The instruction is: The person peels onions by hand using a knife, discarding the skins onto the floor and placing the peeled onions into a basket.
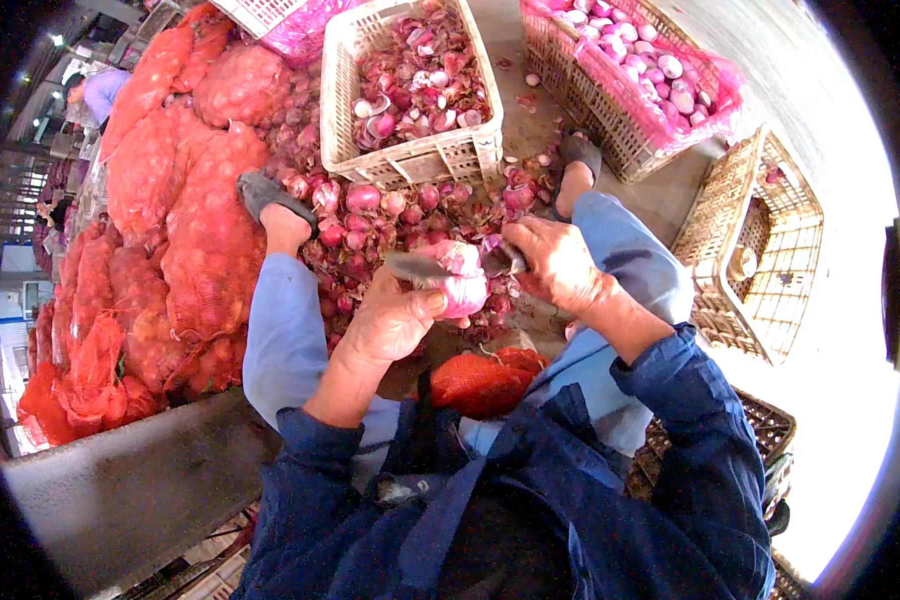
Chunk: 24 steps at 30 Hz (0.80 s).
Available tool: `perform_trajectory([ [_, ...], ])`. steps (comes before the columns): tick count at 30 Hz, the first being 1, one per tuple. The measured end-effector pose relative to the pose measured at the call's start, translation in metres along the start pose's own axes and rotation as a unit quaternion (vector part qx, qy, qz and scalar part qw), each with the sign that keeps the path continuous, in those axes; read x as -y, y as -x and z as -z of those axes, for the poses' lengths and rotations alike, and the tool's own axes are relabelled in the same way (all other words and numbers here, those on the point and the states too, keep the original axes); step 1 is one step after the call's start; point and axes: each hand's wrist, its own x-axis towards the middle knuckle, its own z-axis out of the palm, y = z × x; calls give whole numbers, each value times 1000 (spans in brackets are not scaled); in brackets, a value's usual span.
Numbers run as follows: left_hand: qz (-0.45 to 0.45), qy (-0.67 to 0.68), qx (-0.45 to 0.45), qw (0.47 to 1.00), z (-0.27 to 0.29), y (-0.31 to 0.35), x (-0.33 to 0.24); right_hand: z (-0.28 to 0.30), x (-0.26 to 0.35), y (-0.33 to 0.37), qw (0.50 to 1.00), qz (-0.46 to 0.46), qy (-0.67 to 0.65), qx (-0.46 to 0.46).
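My left hand [395,315] is closed round a red onion [464,296], the thumb pressed on its near side. A grey, blade-like piece [415,267] lies across the top of that hand against the onion; whether it is a blade or a finger cover I cannot tell. Just right of the onion, my right hand [560,262] is closed, with a dark flat piece [503,258] at its fingertips and a bit of purple skin beside it. Unpeeled red onions [362,199] and loose skins lie on the floor between my feet.
A cream crate [410,165] of skins and onion scraps stands ahead. A crate [595,95] lined with pink plastic holds peeled onions. Another crate [705,230] lies tipped at the right. Red mesh sacks [210,235] are piled left; a red mesh bag [485,383] lies between my legs.
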Motion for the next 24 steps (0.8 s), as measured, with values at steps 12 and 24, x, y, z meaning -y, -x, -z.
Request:
perform_trajectory([
  [12, -153, -480, -90, 859, -6, 2, -16, 11, 64, -19, 660, -349, -665, -30],
  [24, -191, -187, -67, 961, -15, 14, 6, -18, 80, -12, 361, -389, -847, -40],
])
